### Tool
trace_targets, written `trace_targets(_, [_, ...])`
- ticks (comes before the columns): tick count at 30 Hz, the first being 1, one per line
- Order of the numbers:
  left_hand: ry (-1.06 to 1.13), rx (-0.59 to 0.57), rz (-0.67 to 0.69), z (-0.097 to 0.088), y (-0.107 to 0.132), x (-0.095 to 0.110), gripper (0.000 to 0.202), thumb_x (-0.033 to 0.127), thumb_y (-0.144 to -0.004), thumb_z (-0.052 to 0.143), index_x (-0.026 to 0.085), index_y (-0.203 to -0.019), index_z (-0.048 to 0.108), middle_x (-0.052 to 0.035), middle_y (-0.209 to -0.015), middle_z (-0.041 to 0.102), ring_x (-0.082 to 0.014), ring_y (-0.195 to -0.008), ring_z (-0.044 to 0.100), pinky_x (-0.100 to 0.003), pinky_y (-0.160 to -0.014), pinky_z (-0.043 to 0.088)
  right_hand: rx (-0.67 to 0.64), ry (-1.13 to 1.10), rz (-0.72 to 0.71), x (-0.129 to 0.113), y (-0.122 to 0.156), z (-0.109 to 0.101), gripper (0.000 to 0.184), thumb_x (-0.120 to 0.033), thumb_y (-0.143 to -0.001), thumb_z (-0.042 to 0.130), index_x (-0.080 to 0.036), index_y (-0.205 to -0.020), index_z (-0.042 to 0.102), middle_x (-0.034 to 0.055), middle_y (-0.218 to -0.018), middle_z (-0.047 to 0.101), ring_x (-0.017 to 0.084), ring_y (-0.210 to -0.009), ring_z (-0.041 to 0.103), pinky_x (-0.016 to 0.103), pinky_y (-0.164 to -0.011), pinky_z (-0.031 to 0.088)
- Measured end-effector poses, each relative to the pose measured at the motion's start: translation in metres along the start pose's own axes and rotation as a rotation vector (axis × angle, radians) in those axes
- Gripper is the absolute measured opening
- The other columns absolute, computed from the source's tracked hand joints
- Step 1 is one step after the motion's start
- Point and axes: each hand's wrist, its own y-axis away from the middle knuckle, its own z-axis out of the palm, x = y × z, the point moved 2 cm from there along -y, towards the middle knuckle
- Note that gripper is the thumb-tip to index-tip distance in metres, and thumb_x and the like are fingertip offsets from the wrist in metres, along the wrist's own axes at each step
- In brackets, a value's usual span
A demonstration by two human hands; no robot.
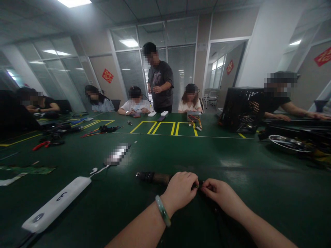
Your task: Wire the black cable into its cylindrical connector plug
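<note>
Pinch grips from both sides on small dark part point(198, 186), near middle of green table point(258, 179): left hand point(181, 190) curled, right hand point(222, 197) meeting it fingertip to fingertip. Dark cylindrical tool point(155, 178) lying left-right, jutting left from left hand (the nearer one). Nothing legible on white power strip point(57, 204) or red wall signs point(107, 75)

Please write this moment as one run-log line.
left hand: closed on dark tool | right hand: pinching small part | surface: green table | nearby: white power strip
</note>
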Motion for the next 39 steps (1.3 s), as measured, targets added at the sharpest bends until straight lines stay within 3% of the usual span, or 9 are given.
trace_targets(39, [0.020, 0.011, 0.033, 0.0010, -0.0012, -0.0014, 0.008, 0.020, -0.085, 0.057, 0.022, -0.092, 0.060, 0.0010, -0.094, 0.064, -0.0186, -0.091, 0.057, -0.033, -0.084, 0.040, 0.042, 0.006, 0.028, 0.0017, -0.0008, 0.0024, 0.018, -0.036, -0.085, 0.057, -0.021, -0.084, 0.067, -0.0010, -0.078, 0.070, 0.017, -0.071, 0.064, 0.022, -0.060, 0.041])
